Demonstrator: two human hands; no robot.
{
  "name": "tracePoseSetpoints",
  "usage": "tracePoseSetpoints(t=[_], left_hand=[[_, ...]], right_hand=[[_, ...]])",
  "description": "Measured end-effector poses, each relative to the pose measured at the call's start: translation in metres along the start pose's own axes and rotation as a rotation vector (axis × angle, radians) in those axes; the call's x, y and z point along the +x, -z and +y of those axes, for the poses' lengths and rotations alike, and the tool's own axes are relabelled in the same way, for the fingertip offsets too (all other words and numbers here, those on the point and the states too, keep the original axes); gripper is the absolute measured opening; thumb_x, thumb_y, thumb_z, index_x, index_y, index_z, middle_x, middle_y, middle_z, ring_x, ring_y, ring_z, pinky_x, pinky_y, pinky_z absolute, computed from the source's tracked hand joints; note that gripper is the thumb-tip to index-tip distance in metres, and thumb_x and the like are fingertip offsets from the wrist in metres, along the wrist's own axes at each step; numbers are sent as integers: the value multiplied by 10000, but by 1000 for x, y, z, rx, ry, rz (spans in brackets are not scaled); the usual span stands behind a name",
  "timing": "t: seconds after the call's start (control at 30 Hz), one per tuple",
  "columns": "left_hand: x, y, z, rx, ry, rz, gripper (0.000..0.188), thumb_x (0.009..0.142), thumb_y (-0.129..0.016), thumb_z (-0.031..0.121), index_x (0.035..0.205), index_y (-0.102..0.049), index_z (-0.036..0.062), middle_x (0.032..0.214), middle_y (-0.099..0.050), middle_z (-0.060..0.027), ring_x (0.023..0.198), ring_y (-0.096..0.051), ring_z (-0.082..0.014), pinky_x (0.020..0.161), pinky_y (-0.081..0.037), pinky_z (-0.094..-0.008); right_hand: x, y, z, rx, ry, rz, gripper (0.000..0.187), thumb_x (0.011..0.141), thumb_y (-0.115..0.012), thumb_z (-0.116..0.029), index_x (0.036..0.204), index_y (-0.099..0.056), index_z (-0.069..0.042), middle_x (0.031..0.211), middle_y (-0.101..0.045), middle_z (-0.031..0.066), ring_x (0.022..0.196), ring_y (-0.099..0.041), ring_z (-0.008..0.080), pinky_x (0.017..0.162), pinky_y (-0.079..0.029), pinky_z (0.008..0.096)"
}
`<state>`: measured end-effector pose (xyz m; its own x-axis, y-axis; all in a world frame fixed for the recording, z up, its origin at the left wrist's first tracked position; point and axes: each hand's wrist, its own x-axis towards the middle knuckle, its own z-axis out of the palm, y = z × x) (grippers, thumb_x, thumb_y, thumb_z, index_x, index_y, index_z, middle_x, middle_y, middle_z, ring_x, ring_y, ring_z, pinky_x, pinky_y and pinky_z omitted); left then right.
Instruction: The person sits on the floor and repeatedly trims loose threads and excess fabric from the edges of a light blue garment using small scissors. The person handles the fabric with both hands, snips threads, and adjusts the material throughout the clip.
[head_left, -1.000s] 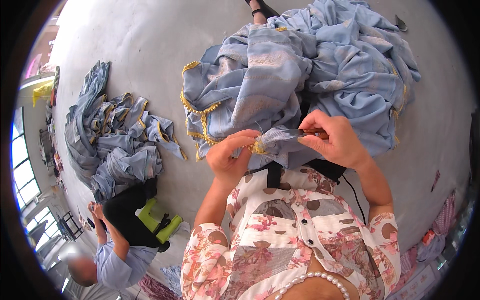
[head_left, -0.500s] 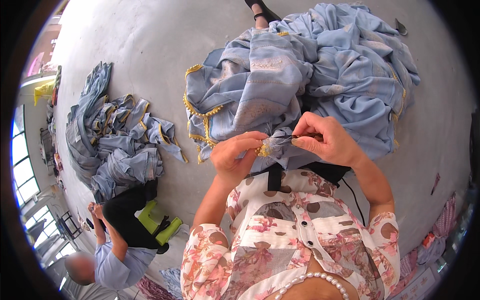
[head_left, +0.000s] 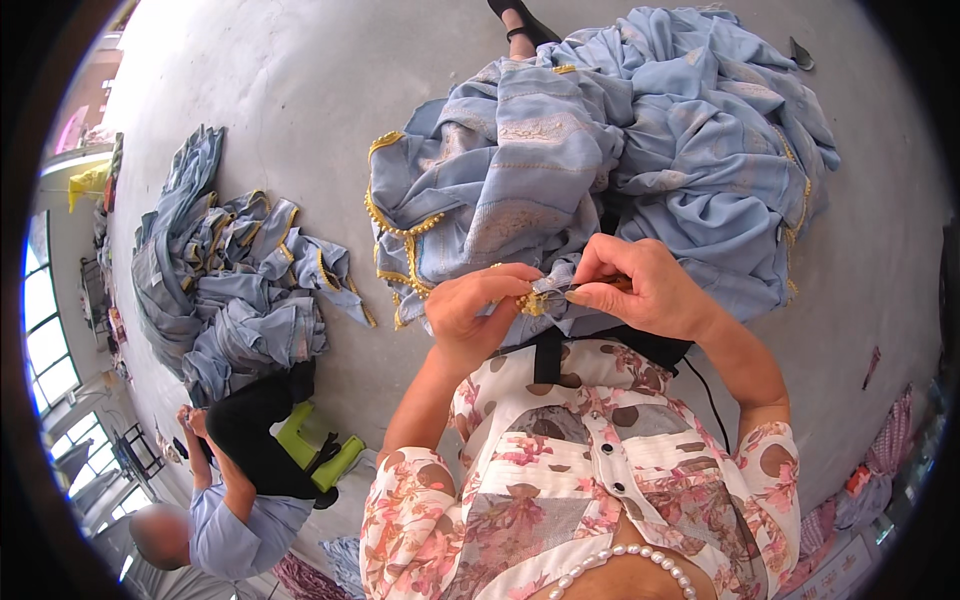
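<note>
One grey floor (head_left: 390, 60): smooth, pale, runs out on all sides of the seated wearer.
Blue cloth (head_left: 560, 150): lg. bundle w/ paler patterned bands, heaped right in front of wearer's waist; yellow beaded trim (head_left: 376, 196) on its L side.
Second heap (head_left: 255, 325): similar blue cloth w/ yellow edging, off to L, well apart from the bundle.
Co-worker (head_left: 245, 525): seated, lower L, knees bent, hands tog. near that heap; green seat (head_left: 345, 460) alongside.
R forearm (head_left: 752, 375): elbow bent, angled up & inward.
L forearm (head_left: 418, 405): same, mirrored; wrists in front of waist.
R hand (head_left: 645, 290): back toward cam., index bent over, thumb under, fingers pinching the small tool.
L hand (head_left: 475, 312): back toward cam., fingers curled, thumb + index clamping the cloth edge.
Cloth edge (head_left: 534, 302): yellow-trimmed, bunched btwn the hands, nr. bundle.
Small tool (head_left: 619, 283): brownish handle, mostly hidden by R fingers; exact kind unclear.
</note>
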<state>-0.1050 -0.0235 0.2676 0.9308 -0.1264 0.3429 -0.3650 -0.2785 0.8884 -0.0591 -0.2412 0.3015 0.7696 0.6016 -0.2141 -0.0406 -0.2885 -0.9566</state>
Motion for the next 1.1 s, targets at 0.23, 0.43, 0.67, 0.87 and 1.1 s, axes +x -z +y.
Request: tracePoseSetpoints(t=[0.23, 0.43, 0.67, 0.87, 1.1], left_hand=[[1, 1, 0, -1, 3, -7, 217, 669, -653, -121, 817, -616, 34, 865, -711, -109, 680, -688, -197, 607, -535, -255], [-4, 4, -3, -56, 60, -45, 214, 716, -571, -162, 860, -564, -5, 891, -692, -192, 813, -685, -208, 699, -537, -275], [-2, -1, -5, -105, 29, 15, 235, 687, -643, -130, 852, -563, 18, 862, -707, -121, 699, -691, -181, 626, -544, -258], [-3, 0, -5, -102, 66, -4, 240, 690, -635, -138, 855, -557, 18, 860, -705, -123, 704, -689, -175, 634, -544, -257], [-5, 3, -6, -140, 114, -40, 196, 747, -588, -150, 867, -527, -8, 908, -687, -190, 839, -675, -190, 747, -537, -283]], right_hand=[[0, 7, 12, 448, -120, 155, 187, 880, -659, -136, 898, -527, -5, 746, -583, 7, 673, -523, 48, 589, -411, 193], [0, 11, 3, 67, -4, 36, 262, 849, -698, -215, 870, -542, -6, 724, -647, 88, 610, -586, 104, 522, -428, 249], [6, 9, -5, -33, -69, -99, 235, 851, -698, -158, 892, -540, 11, 730, -641, 73, 661, -584, 75, 596, -464, 228], [2, -4, 1, -90, 60, 35, 234, 835, -705, -209, 857, -563, -24, 677, -638, 76, 553, -588, 130, 510, -431, 252], [9, -6, 6, 516, 77, 329, 222, 839, -720, -165, 905, -564, -22, 704, -576, -26, 675, -496, 3, 571, -423, 197]])
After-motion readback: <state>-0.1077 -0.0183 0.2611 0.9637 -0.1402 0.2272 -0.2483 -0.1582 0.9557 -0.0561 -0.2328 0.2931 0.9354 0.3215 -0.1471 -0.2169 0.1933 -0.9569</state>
